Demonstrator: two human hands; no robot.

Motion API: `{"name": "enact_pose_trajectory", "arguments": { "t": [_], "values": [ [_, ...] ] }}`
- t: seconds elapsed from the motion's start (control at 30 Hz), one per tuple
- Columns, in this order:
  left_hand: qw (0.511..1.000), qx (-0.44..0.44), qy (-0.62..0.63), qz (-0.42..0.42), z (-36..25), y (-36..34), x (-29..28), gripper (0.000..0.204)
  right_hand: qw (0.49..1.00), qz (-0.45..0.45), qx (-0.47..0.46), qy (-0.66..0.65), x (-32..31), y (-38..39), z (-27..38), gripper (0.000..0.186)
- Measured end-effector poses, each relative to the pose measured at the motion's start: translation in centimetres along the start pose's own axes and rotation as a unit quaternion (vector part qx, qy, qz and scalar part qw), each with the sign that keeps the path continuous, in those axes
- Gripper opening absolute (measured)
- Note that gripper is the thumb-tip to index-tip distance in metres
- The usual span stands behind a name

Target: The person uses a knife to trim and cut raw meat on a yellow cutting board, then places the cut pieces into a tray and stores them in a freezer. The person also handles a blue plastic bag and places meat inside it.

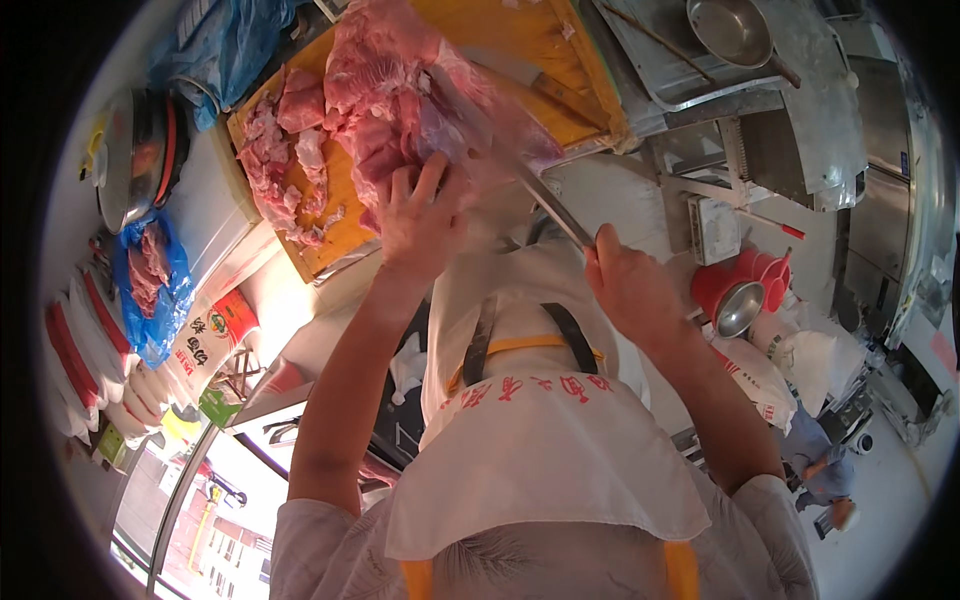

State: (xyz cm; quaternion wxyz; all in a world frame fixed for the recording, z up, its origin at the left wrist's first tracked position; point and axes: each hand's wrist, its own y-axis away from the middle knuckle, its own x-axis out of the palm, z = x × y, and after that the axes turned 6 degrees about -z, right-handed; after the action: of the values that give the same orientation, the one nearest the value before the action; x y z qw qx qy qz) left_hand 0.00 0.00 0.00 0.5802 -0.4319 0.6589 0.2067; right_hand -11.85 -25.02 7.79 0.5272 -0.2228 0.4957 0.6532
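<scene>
A large slab of raw meat (385, 90) lies on the yellow cutting board (345, 235) in front of me. My left hand (425, 215) presses on its near edge, fingers bent and gripping the flesh. To the right, my right hand (632, 285) is closed around the handle of a long knife (553, 207). The blade points up and left to the meat beside my left fingers; its tip end is blurred there, so I cannot tell how deep it sits. Smaller cut pieces of meat (275, 165) lie to the left of the slab on the board.
A blue plastic bag (215, 55) is at the board's far left. More meat sits in another blue bag (172, 325), near stacked sacks (85, 340). On the right are a metal pan (730, 32), a metal tray (650, 60) and red buckets (715, 285). Another person (825, 470) is at far right.
</scene>
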Motion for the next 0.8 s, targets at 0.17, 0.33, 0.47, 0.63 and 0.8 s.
{"name": "enact_pose_trajectory", "arguments": {
  "t": [0.17,0.33,0.47,0.63,0.8],
  "values": [
    [1.0,0.02,-0.005,-0.005,-1.0,-0.1,0.6,0.053,0.997,-0.004,0.028,-0.073,1.4,1.1,2.0,0.021],
    [0.999,0.023,-0.017,-0.016,-0.8,-0.9,0.7,0.047,0.993,-0.027,0.028,-0.108,3.9,-0.8,3.2,0.022],
    [0.999,0.006,-0.027,-0.029,-0.3,-2.6,0.7,0.038,0.993,-0.034,0.048,-0.098,6.7,-1.4,2.8,0.025],
    [0.998,-0.029,0.015,-0.046,0.2,-6.0,0.6,0.024,0.995,-0.033,0.068,-0.069,8.0,0.3,2.3,0.025],
    [0.994,-0.091,0.043,-0.047,0.8,-6.7,-1.0,0.027,0.994,-0.059,0.067,-0.07,8.0,1.5,1.3,0.023]
  ]
}}
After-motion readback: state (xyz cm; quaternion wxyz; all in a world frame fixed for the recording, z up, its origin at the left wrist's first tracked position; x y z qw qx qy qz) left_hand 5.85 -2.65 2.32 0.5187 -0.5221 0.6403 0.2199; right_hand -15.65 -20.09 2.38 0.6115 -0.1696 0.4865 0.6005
